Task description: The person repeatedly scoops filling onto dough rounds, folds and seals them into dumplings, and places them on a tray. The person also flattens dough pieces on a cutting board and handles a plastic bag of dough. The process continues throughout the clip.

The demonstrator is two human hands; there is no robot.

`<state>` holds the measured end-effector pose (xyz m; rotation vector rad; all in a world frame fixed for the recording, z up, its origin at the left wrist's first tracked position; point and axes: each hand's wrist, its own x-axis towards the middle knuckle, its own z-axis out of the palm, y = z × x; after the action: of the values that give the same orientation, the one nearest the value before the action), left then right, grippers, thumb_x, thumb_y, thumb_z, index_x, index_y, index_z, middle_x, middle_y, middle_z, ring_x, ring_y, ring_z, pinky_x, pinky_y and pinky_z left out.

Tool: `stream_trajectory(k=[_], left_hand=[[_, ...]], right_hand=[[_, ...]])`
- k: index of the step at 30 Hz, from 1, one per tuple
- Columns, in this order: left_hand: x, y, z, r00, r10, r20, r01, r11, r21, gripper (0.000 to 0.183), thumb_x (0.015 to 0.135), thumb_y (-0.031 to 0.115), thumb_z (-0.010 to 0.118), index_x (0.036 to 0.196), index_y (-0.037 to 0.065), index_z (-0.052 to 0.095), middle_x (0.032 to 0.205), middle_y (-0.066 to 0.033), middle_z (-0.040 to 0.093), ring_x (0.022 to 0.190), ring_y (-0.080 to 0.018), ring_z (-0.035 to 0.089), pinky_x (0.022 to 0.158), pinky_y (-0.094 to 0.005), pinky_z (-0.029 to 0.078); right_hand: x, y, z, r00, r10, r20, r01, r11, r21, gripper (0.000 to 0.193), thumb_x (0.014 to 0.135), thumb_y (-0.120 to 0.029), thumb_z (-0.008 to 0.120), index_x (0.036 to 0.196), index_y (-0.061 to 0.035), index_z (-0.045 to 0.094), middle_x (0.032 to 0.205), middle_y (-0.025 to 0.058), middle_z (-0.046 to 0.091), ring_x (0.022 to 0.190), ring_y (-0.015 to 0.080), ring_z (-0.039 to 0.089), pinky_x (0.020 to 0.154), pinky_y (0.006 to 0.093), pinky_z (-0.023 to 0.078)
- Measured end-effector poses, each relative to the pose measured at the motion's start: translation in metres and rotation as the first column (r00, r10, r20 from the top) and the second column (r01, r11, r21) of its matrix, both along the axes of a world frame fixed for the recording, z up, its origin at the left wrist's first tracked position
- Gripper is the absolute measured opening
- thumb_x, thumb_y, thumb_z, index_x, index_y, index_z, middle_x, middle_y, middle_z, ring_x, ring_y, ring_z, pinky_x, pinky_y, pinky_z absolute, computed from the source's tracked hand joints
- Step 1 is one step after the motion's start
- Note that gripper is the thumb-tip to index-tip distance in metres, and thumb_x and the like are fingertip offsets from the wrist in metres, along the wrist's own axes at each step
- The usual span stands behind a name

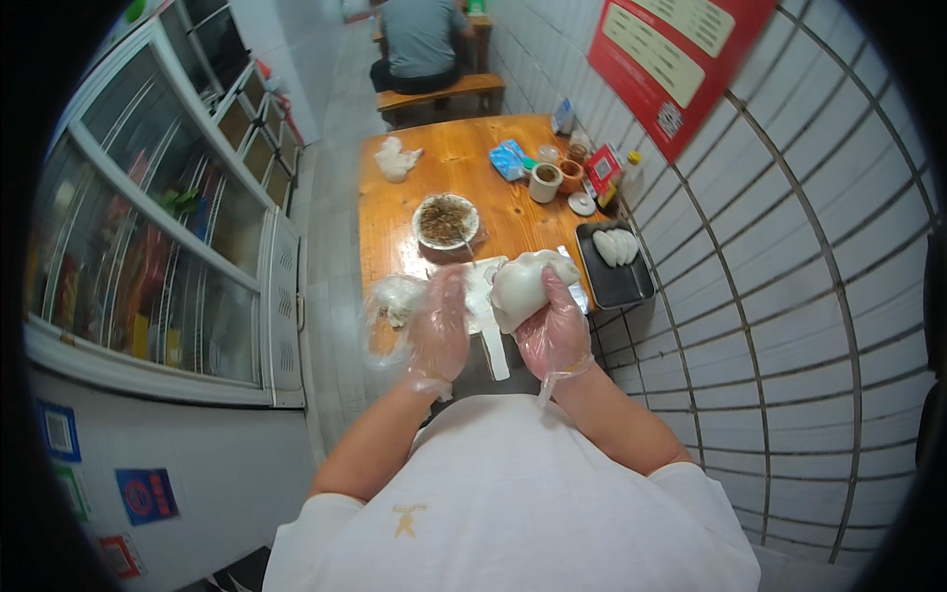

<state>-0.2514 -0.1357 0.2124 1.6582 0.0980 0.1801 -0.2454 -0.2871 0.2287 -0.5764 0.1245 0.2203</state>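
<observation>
Both my hands wear thin clear plastic gloves. My right hand (554, 331) grips a large white lump of dough (523, 284) held above the near end of the wooden table (454, 158). My left hand (437, 326) hovers just left of the dough, fingers spread and empty. Under the hands lies a white board (485, 306) with a handle pointing toward me. A bowl of brown minced filling (445, 220) sits further up the table with a spoon in it.
A black tray (617, 281) with white folded dumplings (614, 245) lies by the tiled wall on the right. A crumpled clear bag (393, 299) rests at left. Cups, jars and packets crowd the far right corner. A seated person (422, 39) is beyond. Glass-door fridges (158, 217) line the left.
</observation>
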Motion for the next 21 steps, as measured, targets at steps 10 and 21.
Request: stream_trajectory(k=[10, 21], left_hand=[[0.005, -0.095, -0.1, 0.917, -0.395, 0.051, 0.387, 0.853, -0.35, 0.057, 0.106, 0.045, 0.044, 0.133, -0.003, 0.06, 0.131, -0.0196, 0.062, 0.116, -0.034, 0.062, 0.1, -0.0435, 0.049], [0.188, -0.097, -0.195, 0.775, -0.562, -0.288, 0.547, 0.37, 0.75, 0.028, 0.097, 0.027, 0.058, 0.11, 0.006, 0.07, 0.108, -0.0184, 0.071, 0.103, -0.0358, 0.067, 0.09, -0.0469, 0.052]], right_hand=[[-0.031, -0.082, -0.138, 0.922, 0.172, -0.348, -0.152, 0.985, 0.084, 0.048, 0.101, -0.044, 0.06, 0.134, -0.0094, 0.054, 0.118, 0.0081, 0.066, 0.111, 0.0228, 0.065, 0.093, 0.037, 0.056], [-0.005, -0.129, -0.231, 0.879, -0.017, -0.476, -0.476, -0.028, -0.879, 0.048, 0.087, -0.031, 0.074, 0.126, -0.0052, 0.06, 0.115, 0.0185, 0.068, 0.109, 0.0373, 0.064, 0.094, 0.045, 0.051]])
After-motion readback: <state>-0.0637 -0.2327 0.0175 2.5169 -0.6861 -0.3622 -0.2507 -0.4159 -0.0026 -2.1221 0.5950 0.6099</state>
